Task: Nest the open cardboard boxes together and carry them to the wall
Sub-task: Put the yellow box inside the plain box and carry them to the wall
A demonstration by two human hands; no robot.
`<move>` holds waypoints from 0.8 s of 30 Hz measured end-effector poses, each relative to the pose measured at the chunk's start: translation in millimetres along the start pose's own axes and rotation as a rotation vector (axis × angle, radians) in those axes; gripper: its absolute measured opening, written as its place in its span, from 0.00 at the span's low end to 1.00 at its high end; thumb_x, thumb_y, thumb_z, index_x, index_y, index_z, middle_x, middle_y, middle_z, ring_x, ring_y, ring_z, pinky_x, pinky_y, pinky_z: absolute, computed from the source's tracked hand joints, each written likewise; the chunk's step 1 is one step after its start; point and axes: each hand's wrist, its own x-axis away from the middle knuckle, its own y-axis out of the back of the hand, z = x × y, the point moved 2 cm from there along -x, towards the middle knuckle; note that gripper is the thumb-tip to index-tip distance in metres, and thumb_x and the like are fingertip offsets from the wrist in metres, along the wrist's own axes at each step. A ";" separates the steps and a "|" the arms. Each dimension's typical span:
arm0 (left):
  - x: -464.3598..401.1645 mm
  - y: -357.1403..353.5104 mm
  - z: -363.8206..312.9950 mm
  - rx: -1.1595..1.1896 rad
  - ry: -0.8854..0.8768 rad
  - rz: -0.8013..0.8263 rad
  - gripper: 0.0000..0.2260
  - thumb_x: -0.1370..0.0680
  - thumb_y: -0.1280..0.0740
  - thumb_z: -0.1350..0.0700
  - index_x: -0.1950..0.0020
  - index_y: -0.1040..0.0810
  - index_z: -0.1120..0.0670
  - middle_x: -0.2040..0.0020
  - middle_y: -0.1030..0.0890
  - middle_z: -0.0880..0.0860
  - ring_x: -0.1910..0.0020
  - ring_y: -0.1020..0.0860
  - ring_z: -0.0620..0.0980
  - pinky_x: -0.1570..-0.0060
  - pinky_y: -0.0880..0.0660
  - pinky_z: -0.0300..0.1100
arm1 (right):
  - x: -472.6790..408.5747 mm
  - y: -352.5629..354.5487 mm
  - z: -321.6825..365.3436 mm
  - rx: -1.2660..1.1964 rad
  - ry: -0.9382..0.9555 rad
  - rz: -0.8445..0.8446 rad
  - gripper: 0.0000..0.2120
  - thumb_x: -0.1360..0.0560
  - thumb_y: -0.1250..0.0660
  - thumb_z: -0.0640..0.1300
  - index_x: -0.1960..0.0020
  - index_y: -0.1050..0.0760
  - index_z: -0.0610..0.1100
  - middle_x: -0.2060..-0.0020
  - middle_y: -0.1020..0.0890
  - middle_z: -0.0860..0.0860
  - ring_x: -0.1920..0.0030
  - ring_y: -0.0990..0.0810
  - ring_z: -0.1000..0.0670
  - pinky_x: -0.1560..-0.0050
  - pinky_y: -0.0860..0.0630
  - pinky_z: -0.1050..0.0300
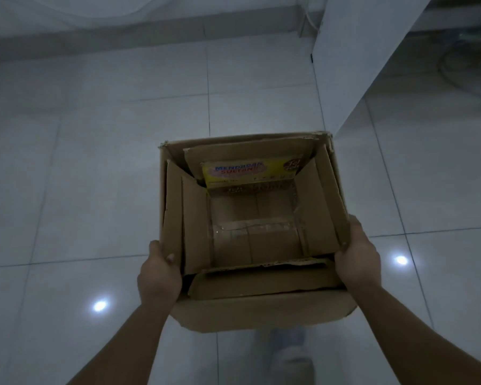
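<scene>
- My left hand [157,273] grips the near-left corner of the outer box [261,312], thumb hooked over its rim; my right hand [357,258] clamps the near-right corner the same way.
- The boxes hang in the air between my hands, above the tiled floor [95,162].
- The inner box [250,218], with a yellow printed panel, sits down inside the outer one, flaps folded in, so I judge the nesting done.
- What's left is the carry: the wall's baseboard [150,31] lies well ahead, with a white cabinet [358,51] to the right.
</scene>
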 end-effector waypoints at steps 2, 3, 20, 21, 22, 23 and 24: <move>-20.2 2.2 -14.6 0.006 0.000 0.007 0.04 0.21 0.42 0.61 0.49 0.35 0.59 0.57 0.24 0.62 0.64 0.30 0.55 0.64 0.34 0.46 | -21.3 0.6 12.3 -0.009 0.007 -0.005 0.33 0.30 0.41 0.31 0.28 0.43 0.47 0.48 0.22 0.36 0.54 0.22 0.35 0.54 0.24 0.44; -33.2 2.4 -23.1 0.013 -0.004 -0.001 0.04 0.21 0.42 0.61 0.48 0.35 0.59 0.58 0.25 0.60 0.64 0.30 0.55 0.65 0.34 0.46 | -33.9 0.3 20.7 -0.023 0.019 -0.009 0.32 0.30 0.41 0.31 0.28 0.42 0.47 0.49 0.21 0.36 0.54 0.22 0.35 0.55 0.24 0.44; -271.7 -13.2 -215.8 0.067 -0.018 -0.046 0.06 0.22 0.42 0.61 0.53 0.40 0.56 0.62 0.30 0.55 0.65 0.30 0.57 0.65 0.34 0.48 | -298.4 26.3 141.1 0.069 0.043 -0.082 0.32 0.29 0.38 0.33 0.29 0.45 0.46 0.47 0.23 0.36 0.57 0.23 0.34 0.59 0.24 0.44; -283.5 -14.6 -226.7 0.068 -0.027 -0.047 0.06 0.22 0.42 0.61 0.53 0.40 0.56 0.63 0.30 0.54 0.65 0.31 0.57 0.66 0.34 0.48 | -313.3 28.2 148.0 0.083 0.046 -0.092 0.32 0.29 0.37 0.33 0.29 0.45 0.46 0.47 0.23 0.35 0.57 0.22 0.34 0.58 0.24 0.43; -295.0 -15.9 -237.0 0.066 -0.034 -0.051 0.06 0.22 0.42 0.62 0.53 0.39 0.56 0.64 0.31 0.53 0.67 0.31 0.56 0.67 0.34 0.47 | -327.7 29.9 155.6 0.095 0.045 -0.092 0.32 0.29 0.37 0.33 0.29 0.45 0.45 0.45 0.24 0.35 0.56 0.22 0.34 0.57 0.23 0.42; -304.9 -16.4 -247.0 0.067 -0.033 -0.059 0.06 0.23 0.42 0.62 0.53 0.39 0.56 0.65 0.31 0.53 0.68 0.32 0.55 0.68 0.35 0.46 | -340.3 31.1 162.7 0.095 0.039 -0.083 0.33 0.29 0.37 0.32 0.28 0.45 0.44 0.43 0.24 0.36 0.54 0.22 0.34 0.55 0.23 0.42; -315.1 -16.9 -257.3 0.071 -0.038 -0.070 0.06 0.23 0.42 0.63 0.54 0.39 0.56 0.66 0.31 0.52 0.69 0.33 0.53 0.69 0.36 0.45 | -353.0 32.3 168.7 0.081 0.028 -0.083 0.33 0.28 0.37 0.32 0.28 0.46 0.44 0.40 0.26 0.36 0.52 0.22 0.34 0.54 0.23 0.42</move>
